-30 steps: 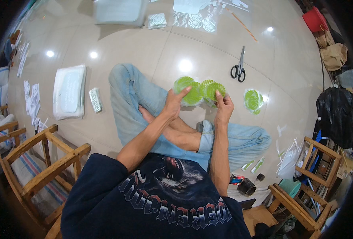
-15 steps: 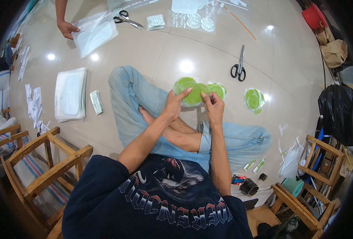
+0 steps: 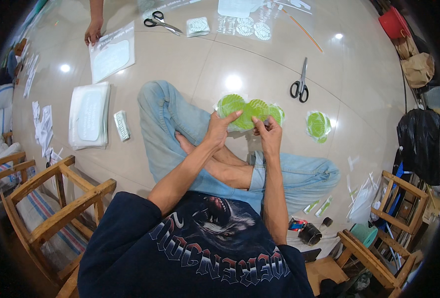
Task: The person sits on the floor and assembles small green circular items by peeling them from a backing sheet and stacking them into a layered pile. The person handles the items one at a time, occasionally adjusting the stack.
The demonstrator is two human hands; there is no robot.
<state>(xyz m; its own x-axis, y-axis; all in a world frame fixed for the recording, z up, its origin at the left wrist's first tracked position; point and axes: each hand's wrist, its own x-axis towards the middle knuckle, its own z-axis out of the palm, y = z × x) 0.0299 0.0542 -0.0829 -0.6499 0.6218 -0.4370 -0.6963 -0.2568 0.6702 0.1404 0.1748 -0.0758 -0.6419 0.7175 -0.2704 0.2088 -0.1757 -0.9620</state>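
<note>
Round green stickers with pale line patterns are held over the floor in front of my crossed legs. My left hand (image 3: 220, 128) is closed on the left green sticker (image 3: 230, 103), thumb on top. My right hand (image 3: 268, 134) pinches the lower edge of the middle green sticker (image 3: 256, 108), which overlaps its neighbours. Behind my right fingers shows another green sticker (image 3: 278, 113); whether it is held or lies on the floor, I cannot tell. More green stickers (image 3: 318, 126) lie in a pile to the right.
Black scissors (image 3: 300, 82) lie ahead to the right, another pair (image 3: 163, 23) far left. A co-worker's hand (image 3: 94, 32) holds a clear sheet (image 3: 112, 52). A stack of sheets (image 3: 89, 115) and a small bundle (image 3: 122, 125) lie left. Wooden frames (image 3: 61, 198) stand nearby.
The middle green sticker has tilted, so its pale lines now show. The co-worker's hand has shifted right, and the clear sheet has turned more upright.
</note>
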